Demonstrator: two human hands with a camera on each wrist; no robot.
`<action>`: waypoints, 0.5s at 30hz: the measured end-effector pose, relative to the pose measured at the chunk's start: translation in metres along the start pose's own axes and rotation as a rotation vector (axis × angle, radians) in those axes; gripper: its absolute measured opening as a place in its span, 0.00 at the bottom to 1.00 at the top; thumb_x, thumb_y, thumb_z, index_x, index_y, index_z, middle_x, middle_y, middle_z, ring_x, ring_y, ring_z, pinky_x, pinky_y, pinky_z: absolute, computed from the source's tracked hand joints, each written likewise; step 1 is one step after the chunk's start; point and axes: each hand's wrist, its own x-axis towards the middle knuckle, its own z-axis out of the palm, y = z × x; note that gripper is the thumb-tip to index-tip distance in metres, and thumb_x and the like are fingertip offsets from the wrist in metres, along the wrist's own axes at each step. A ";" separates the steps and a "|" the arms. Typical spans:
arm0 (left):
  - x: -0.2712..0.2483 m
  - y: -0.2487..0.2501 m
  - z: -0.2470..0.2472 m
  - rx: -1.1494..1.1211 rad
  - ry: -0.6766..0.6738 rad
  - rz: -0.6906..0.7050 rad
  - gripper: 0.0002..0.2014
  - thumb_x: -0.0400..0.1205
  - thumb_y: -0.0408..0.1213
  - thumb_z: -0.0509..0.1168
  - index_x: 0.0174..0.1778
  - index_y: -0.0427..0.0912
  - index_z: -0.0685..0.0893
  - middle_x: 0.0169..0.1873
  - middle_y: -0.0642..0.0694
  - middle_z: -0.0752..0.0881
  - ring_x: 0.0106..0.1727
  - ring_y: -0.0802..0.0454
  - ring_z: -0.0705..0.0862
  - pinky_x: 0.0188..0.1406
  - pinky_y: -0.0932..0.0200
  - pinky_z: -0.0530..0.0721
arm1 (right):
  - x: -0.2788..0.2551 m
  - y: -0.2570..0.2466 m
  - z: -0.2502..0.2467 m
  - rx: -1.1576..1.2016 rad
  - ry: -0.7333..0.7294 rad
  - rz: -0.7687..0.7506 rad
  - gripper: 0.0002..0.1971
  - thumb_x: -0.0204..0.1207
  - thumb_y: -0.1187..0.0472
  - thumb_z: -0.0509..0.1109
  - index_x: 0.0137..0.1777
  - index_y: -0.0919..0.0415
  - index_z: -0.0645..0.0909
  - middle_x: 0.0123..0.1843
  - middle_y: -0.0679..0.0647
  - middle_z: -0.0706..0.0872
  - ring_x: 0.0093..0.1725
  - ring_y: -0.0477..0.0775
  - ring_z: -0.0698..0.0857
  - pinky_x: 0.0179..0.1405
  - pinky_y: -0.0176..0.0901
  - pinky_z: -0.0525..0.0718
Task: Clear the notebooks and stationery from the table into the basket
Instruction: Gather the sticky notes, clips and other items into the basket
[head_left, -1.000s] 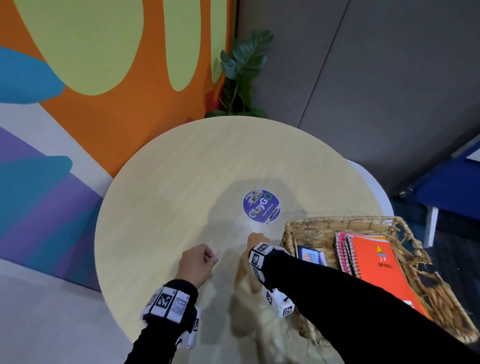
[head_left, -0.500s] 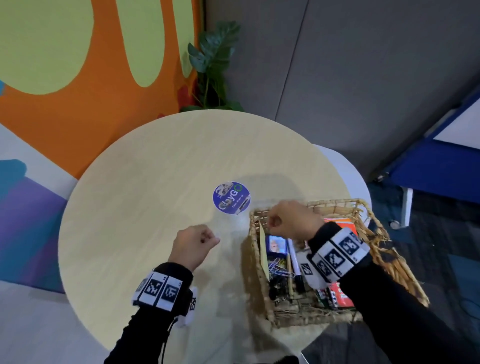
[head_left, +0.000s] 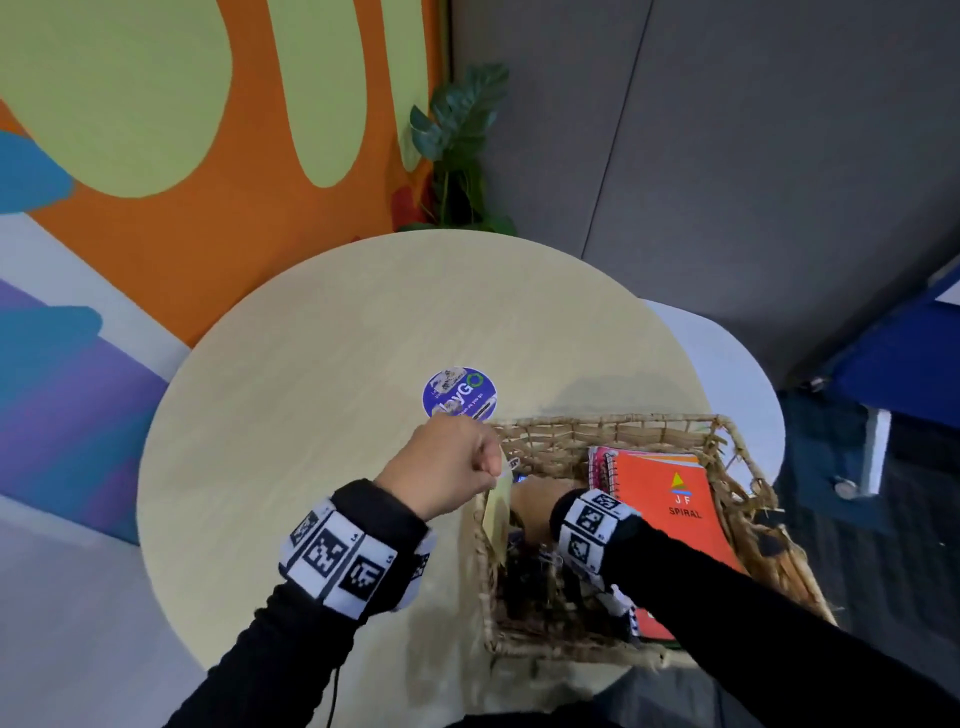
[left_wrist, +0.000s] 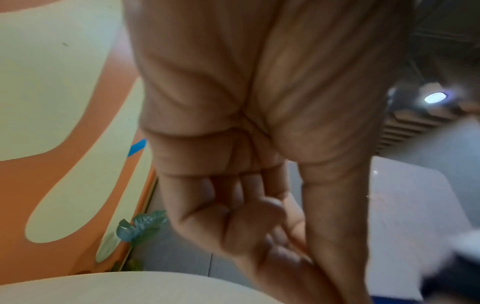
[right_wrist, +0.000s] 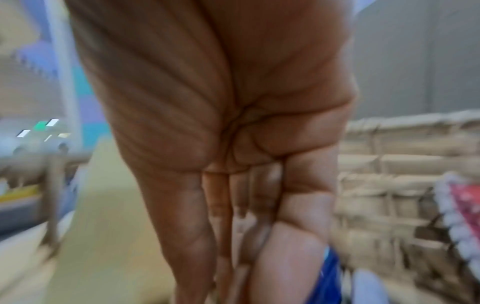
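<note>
A woven basket (head_left: 623, 418) stands at the right of the round table (head_left: 311, 415). An orange spiral notebook (head_left: 670, 519) lies in it on top of a pink one (head_left: 597, 462). A yellow pad (head_left: 496, 514) leans upright against the basket's left wall. My left hand (head_left: 447, 467) hovers over the basket's left rim, fingers curled, pinching a small pale clip (head_left: 511, 463). In the left wrist view the hand (left_wrist: 246, 226) hides the clip. My right hand (head_left: 535, 506) reaches down inside the basket, its fingertips hidden. The right wrist view is blurred and shows the fingers (right_wrist: 221, 216) pointing down near something blue (right_wrist: 327, 277).
A round blue sticker (head_left: 460, 392) is on the tabletop just beyond the basket. A potted plant (head_left: 457, 140) stands behind the table by the orange wall. A white surface (head_left: 737, 374) juts out past the table's far right edge.
My left hand has risen from the tabletop to the basket's left rim with the clip. My right hand has gone from above the basket down into it.
</note>
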 end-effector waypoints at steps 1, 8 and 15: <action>0.003 0.004 0.006 0.037 -0.057 -0.002 0.04 0.73 0.32 0.72 0.40 0.43 0.89 0.37 0.49 0.90 0.41 0.53 0.85 0.41 0.66 0.75 | -0.006 0.008 -0.005 0.051 0.053 0.012 0.12 0.73 0.63 0.71 0.53 0.71 0.84 0.48 0.66 0.87 0.51 0.63 0.88 0.47 0.48 0.85; 0.054 0.057 0.062 0.455 -0.402 0.013 0.04 0.74 0.26 0.66 0.33 0.33 0.84 0.25 0.42 0.79 0.37 0.40 0.84 0.37 0.51 0.84 | -0.101 0.087 -0.026 0.485 0.562 0.045 0.08 0.73 0.58 0.71 0.46 0.61 0.89 0.34 0.53 0.87 0.38 0.55 0.86 0.40 0.44 0.81; 0.124 0.033 0.142 0.696 -0.884 -0.100 0.10 0.53 0.42 0.80 0.24 0.45 0.88 0.24 0.48 0.81 0.26 0.49 0.76 0.36 0.56 0.81 | -0.151 0.125 0.022 0.631 0.595 0.058 0.08 0.75 0.53 0.72 0.50 0.54 0.87 0.36 0.46 0.90 0.30 0.41 0.87 0.43 0.42 0.87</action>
